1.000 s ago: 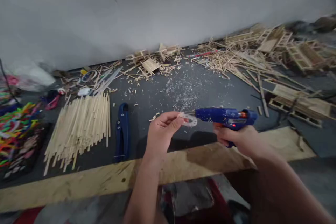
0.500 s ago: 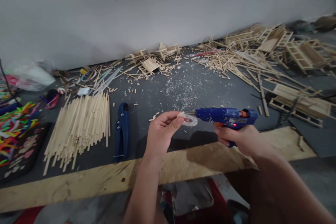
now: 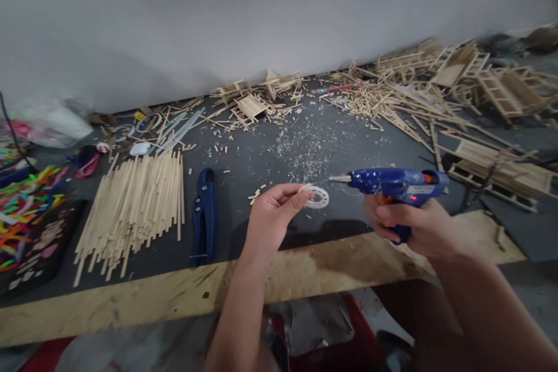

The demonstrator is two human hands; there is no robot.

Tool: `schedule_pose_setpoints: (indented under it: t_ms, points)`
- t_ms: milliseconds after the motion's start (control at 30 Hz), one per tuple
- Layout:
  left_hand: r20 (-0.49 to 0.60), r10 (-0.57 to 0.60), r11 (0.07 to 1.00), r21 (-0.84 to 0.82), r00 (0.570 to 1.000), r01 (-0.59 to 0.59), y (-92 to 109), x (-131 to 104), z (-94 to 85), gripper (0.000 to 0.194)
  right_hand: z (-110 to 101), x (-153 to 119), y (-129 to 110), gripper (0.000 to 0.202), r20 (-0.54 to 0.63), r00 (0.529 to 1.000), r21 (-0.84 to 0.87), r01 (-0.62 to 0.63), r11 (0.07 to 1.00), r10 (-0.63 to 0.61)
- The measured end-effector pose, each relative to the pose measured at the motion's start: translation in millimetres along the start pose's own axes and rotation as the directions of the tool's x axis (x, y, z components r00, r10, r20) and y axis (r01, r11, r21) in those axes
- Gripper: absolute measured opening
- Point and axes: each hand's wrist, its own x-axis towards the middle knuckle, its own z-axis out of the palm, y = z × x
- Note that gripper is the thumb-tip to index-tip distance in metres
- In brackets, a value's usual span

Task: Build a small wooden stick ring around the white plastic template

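Between thumb and fingers, my left hand (image 3: 274, 212) pinches a pale ring with small slots (image 3: 320, 198), with a bit of light wood at its upper left edge. My right hand (image 3: 410, 224) is wrapped round the handle of a blue glue gun (image 3: 387, 181), whose red light is lit. The metal nozzle points left, a little above and to the right of the ring, apart from it. Left of my left hand lies a blue cutter (image 3: 204, 215), beside a pile of thin wooden sticks (image 3: 135, 209).
Wooden models (image 3: 505, 90) and loose sticks (image 3: 370, 102) lie along the back and right. Glue shreds and wood bits (image 3: 300, 151) are scattered mid-table. Colourful strips (image 3: 26, 215) are at the left. A wooden board (image 3: 165, 296) runs along the front edge.
My right hand has moved right with the glue gun, so the nozzle is now away from the ring. My left hand has shifted only slightly and still holds the ring.
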Motion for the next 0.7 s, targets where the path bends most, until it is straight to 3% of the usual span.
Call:
schedule_pose_setpoints:
  t_ms: [100, 200, 367, 433, 533, 600, 633, 700]
  points:
    - [0.030, -0.019, 0.998, 0.057, 0.999, 0.017, -0.9, 1.4, -5.2, 0.017, -3.5, 9.7, -4.7, 0.018, -0.029, 0.997, 0.194, -0.063, 0.979, 0.070]
    - [0.017, -0.026, 0.998, 0.066, 1.000, 0.025, 0.0, 3.3, -12.9, 0.019, -9.2, 22.7, -4.0, 0.020, -0.203, 0.970, 0.118, -0.109, 0.987, 0.131]
    - [-0.097, -0.007, 1.000, -0.018, 0.995, 0.005, 5.4, 8.4, -30.7, 0.021, -28.3, 24.7, -8.2, 0.022, -0.240, 0.948, 0.016, -0.212, 0.977, 0.210]
    - [-0.143, 0.011, 0.997, -0.070, 0.990, -0.021, 7.0, 10.6, -39.4, 0.022, -40.7, 18.0, -15.0, 0.018, -0.387, 0.914, -0.050, -0.154, 0.987, 0.123]
    - [-0.182, 0.040, 0.990, -0.129, 0.982, -0.064, 8.9, 12.7, -51.7, 0.023, -57.1, 8.7, -24.9, 0.014, -0.568, 0.821, -0.223, -0.087, 0.971, -0.058]
    - [-0.201, 0.043, 0.985, -0.157, 0.979, -0.076, 10.3, 13.0, -57.8, 0.023, -57.7, 5.5, -28.3, 0.014, -0.614, 0.765, -0.327, -0.023, 0.945, -0.194]
    - [-0.207, 0.039, 0.983, -0.167, 0.978, -0.075, 11.0, 13.0, -60.0, 0.023, -52.8, 5.0, -28.4, 0.014, -0.579, 0.777, -0.369, 0.020, 0.929, -0.246]
    - [-0.212, 0.033, 0.981, -0.179, 0.977, -0.072, 12.1, 12.8, -62.9, 0.024, -32.2, 6.0, -25.1, 0.016, -0.452, 0.850, -0.481, 0.021, 0.876, -0.269]
